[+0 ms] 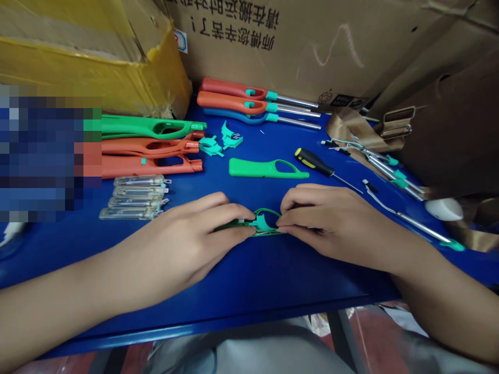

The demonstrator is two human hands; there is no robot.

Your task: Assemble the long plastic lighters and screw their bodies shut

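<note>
A green lighter shell half with a teal trigger piece (263, 222) lies on the blue table (241, 291) between my hands. My left hand (195, 241) presses down on its left end with curled fingers. My right hand (331, 221) pinches its right side near the teal trigger. Most of the shell is hidden under my fingers. Just beyond it lies another green shell half (267, 169).
Green and orange shell halves (150, 146) lie at the left, with clear gas tubes (134, 197) below them. Loose teal triggers (222, 141), assembled lighters (253, 101), a screwdriver (317, 165) and metal nozzle rods (393, 174) lie farther back and right. Cardboard boxes (117, 57) stand behind.
</note>
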